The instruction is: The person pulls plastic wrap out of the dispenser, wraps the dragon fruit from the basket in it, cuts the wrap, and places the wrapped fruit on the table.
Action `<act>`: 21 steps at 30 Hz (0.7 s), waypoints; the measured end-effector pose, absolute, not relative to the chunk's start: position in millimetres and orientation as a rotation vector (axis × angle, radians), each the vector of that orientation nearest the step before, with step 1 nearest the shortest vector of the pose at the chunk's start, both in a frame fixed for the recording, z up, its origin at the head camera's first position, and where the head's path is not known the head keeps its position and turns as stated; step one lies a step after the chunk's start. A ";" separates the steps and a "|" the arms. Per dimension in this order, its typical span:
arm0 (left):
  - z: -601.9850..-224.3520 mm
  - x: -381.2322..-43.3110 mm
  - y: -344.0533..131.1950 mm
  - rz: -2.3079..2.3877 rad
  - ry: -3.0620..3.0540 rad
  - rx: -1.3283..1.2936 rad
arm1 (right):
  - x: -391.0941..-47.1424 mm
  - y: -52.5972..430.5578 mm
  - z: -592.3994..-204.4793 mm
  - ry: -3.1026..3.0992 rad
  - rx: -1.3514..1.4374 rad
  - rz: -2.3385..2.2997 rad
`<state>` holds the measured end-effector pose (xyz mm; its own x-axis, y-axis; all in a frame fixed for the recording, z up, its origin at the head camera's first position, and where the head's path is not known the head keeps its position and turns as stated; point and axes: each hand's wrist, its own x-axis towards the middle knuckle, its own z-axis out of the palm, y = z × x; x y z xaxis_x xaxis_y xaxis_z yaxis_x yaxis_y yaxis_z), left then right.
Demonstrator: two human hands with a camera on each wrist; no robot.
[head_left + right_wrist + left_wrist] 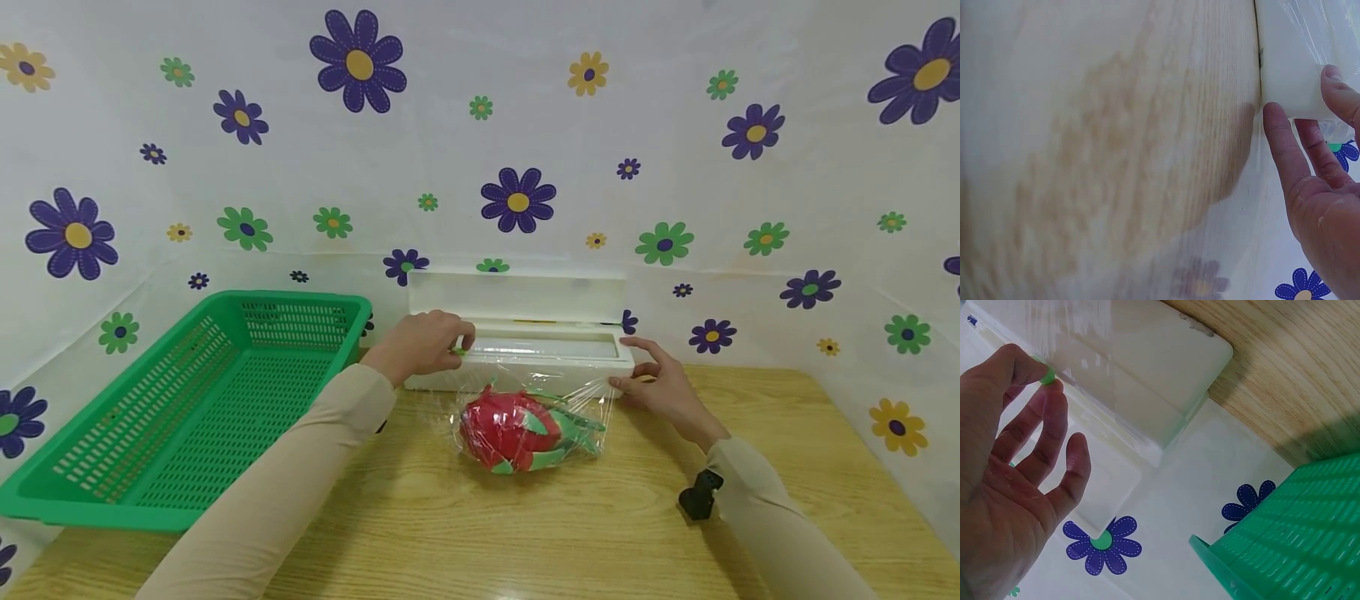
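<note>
A white plastic wrap dispenser [525, 372] lies on the table with its lid [517, 296] raised at the back and a roll of film [525, 347] inside. My left hand [425, 343] pinches a small green slide cutter [1047, 375] along the dispenser's front edge, left of its middle. Around the dispenser's right end, my right hand [663, 390] holds it, thumb at the front and fingers by the end. Clear plastic wrap [600, 390] hangs from the front edge and runs over a red and green dragon fruit [510, 429] lying just in front.
A green slotted basket [202, 433] stands on the left, beside my left forearm. Behind the wooden table [465, 533] hangs a white flower-print cloth [450, 150]. A small black device [699, 496] sits at my right wrist.
</note>
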<state>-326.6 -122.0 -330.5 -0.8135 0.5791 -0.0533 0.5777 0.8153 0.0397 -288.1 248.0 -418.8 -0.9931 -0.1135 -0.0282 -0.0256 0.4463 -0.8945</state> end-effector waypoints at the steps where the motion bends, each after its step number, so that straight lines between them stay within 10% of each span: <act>1: -330.4 -326.2 -122.3 0.035 2.936 0.939 | -288.3 248.1 -419.2 2.596 -0.130 -1.612; 21: -332.2 -325.9 -123.7 0.063 2.941 0.937 | -287.9 249.3 -420.1 2.604 -0.161 -1.619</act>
